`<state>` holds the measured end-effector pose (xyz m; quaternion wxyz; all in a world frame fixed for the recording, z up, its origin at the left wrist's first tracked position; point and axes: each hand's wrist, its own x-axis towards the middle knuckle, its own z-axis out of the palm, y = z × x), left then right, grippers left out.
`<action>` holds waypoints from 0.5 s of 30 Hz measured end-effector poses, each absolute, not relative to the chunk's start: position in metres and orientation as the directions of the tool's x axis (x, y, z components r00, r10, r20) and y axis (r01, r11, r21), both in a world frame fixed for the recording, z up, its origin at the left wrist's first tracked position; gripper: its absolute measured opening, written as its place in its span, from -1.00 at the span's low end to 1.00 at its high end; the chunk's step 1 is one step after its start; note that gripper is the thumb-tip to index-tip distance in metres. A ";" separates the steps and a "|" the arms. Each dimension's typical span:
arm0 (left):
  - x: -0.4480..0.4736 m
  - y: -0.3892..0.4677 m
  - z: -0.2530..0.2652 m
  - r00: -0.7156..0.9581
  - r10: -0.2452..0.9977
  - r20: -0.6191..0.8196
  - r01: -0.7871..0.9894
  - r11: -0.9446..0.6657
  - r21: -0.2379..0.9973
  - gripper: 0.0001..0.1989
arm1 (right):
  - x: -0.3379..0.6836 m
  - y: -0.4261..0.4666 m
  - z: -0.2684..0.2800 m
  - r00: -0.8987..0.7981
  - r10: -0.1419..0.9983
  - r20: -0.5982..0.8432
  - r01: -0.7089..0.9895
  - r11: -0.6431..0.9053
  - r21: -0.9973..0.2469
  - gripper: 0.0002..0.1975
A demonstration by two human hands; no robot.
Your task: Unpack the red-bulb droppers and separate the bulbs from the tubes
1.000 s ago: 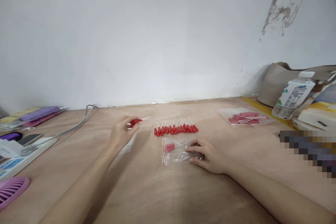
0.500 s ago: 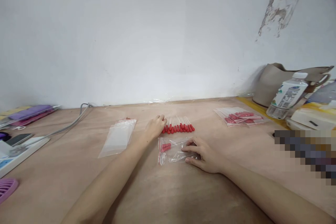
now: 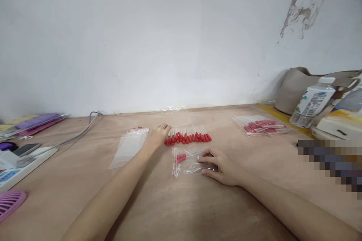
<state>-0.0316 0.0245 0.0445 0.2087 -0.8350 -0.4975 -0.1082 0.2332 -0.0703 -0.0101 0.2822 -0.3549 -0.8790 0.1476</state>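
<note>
I am touching a zip bag (image 3: 190, 165) of thin, shiny, clear plastic. I am seeing smooth red tips (image 3: 197, 136) on the sticks (image 3: 192, 129), a dull, woody tabletop (image 3: 161, 207) and a rough, flaky patch (image 3: 304, 12) on the wall (image 3: 141, 37).

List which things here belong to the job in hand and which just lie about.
Seemingly the job:
red-tipped sticks by the left hand
clear bag at the right hand
flat bag stack
filled bags

Seemingly lying about:
bottle
power strip
phone
grey bag

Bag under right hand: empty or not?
Not empty: red pieces show through the clear bag, near the end away from the right hand.
</note>
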 end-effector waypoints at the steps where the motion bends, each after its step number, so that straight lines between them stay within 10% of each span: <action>1: -0.037 0.024 0.041 0.480 0.778 0.405 0.877 -0.420 -0.232 -0.76 | 0.233 -0.070 -0.010 -0.589 0.707 0.392 0.541 0.705 -0.459 -0.65; 15: -0.043 0.013 0.005 0.390 0.725 0.567 0.870 -0.492 0.030 -0.65 | 0.233 -0.071 -0.009 -0.586 0.702 0.405 0.533 0.710 -0.460 -0.65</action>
